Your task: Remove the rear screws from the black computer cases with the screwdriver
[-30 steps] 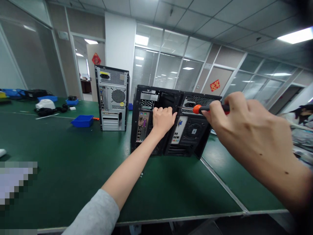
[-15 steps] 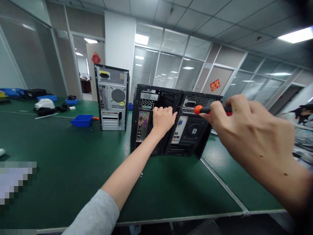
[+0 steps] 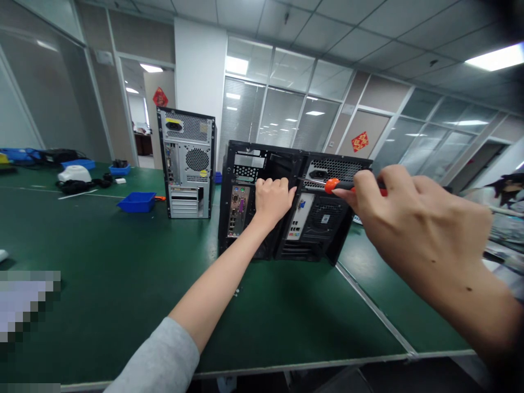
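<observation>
My right hand (image 3: 421, 218) is closed round the handle of a screwdriver (image 3: 332, 186) with an orange collar. Its thin shaft points left, and the tip meets the upper back of two black computer cases, near the seam between them. The left black computer case (image 3: 249, 159) has a port panel with a purple connector and a dark opening. Against that opening lies my left hand (image 3: 273, 199), fingers curled in and thumb out to the right; what the fingers grip is hidden. The right black computer case (image 3: 325, 218) shows a power socket and fan grille.
A silver-backed computer tower (image 3: 188, 164) stands upright farther back on the green table (image 3: 143, 289). Left of it are a blue bin (image 3: 138, 202), a smaller blue bin (image 3: 119, 170) and black cables (image 3: 77, 186). A metal strip (image 3: 376, 311) crosses the table at right.
My right hand and the screwdriver handle have dipped slightly, so the shaft tilts a little more. My left hand and the cases stay in place.
</observation>
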`<control>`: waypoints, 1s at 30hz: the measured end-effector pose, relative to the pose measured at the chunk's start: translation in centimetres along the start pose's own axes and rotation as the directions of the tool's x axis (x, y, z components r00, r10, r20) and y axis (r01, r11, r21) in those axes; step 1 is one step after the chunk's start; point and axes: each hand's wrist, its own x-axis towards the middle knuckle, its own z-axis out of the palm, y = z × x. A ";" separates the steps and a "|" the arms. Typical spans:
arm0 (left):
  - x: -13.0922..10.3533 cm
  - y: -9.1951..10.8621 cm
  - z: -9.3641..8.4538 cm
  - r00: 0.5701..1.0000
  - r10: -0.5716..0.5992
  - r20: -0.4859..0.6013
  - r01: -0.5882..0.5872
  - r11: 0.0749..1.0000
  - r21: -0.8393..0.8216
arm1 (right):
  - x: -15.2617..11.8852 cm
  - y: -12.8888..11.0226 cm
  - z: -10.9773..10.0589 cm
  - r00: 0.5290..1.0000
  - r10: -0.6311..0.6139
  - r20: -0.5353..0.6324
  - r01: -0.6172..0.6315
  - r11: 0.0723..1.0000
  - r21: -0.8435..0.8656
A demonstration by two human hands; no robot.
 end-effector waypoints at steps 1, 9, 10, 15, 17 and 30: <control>0.0 0.0 0.0 1.000 0.001 -0.001 -0.001 1.000 0.001 | 0.0 0.0 0.0 1.000 0.001 0.000 -0.001 1.000 0.000; 0.0 0.0 0.1 1.000 0.004 -0.005 -0.004 1.000 0.000 | -0.3 -0.1 0.2 1.000 0.023 0.003 -0.023 1.000 0.001; 0.0 0.0 0.1 1.000 0.005 -0.005 -0.005 1.000 -0.002 | -0.3 -0.1 0.3 1.000 0.024 0.001 -0.024 1.000 0.002; 0.0 0.0 0.1 1.000 0.006 -0.006 -0.006 1.000 -0.004 | -0.4 -0.2 0.5 0.999 0.033 -0.006 -0.033 0.999 0.007; -0.1 -0.1 0.2 1.000 0.007 -0.013 -0.007 1.000 0.001 | -0.5 -0.2 0.6 0.999 0.037 -0.008 -0.037 0.999 0.012; 0.0 -0.1 0.0 1.000 0.008 0.000 -0.008 1.000 -0.006 | -0.8 0.0 0.9 0.999 0.043 -0.019 -0.042 0.998 0.045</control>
